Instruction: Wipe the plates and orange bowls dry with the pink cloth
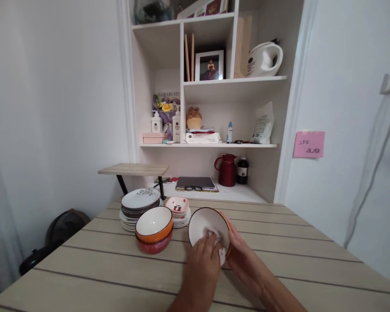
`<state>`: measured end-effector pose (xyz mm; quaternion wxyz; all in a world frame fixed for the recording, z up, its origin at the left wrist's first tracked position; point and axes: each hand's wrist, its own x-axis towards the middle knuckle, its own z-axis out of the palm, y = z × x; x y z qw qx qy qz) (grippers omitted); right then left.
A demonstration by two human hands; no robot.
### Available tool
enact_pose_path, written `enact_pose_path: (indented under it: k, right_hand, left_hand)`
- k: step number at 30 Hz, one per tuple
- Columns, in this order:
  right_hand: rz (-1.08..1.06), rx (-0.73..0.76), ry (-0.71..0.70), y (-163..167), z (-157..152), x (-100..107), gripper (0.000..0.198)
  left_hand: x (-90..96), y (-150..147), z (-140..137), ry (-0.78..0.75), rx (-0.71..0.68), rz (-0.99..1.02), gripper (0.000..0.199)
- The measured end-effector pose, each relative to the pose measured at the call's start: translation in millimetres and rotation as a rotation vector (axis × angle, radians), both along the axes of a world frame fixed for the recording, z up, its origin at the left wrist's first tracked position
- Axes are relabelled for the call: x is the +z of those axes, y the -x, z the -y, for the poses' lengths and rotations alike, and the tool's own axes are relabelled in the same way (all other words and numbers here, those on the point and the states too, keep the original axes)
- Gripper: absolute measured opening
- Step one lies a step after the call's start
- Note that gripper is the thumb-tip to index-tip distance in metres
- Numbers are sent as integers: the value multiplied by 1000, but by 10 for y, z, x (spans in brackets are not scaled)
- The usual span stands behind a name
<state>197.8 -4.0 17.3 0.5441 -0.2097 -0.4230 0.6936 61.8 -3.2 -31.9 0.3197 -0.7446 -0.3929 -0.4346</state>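
Observation:
Tilted toward me is a bowl with a white inside and a dark rim. My right hand grips it from the outer right side, its fingers partly hidden behind the bowl. Inside the bowl, my left hand presses a crumpled white cloth against the inner wall, fingers closed over it. To the left, an orange bowl rests on a red bowl. Behind them stands a stack of plates, the top one with a floral pattern. Small pink square dishes sit on white plates.
The slatted wooden table carries everything. A small raised wooden stand is at the back left. Beyond the table, a white shelf holds bottles and boxes. A red jug and a closed laptop lie below it.

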Motion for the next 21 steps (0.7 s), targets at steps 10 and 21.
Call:
enact_pose_path:
  k: [10,21]
  right_hand:
    - [154,-109,68,5,83,112,83]
    - [448,60,-7,-541,15,301,57]
  left_hand:
    - [-2,-12,-41,23,-62,-135,36]
    - [174,42,124,-54,-248,-401,16]
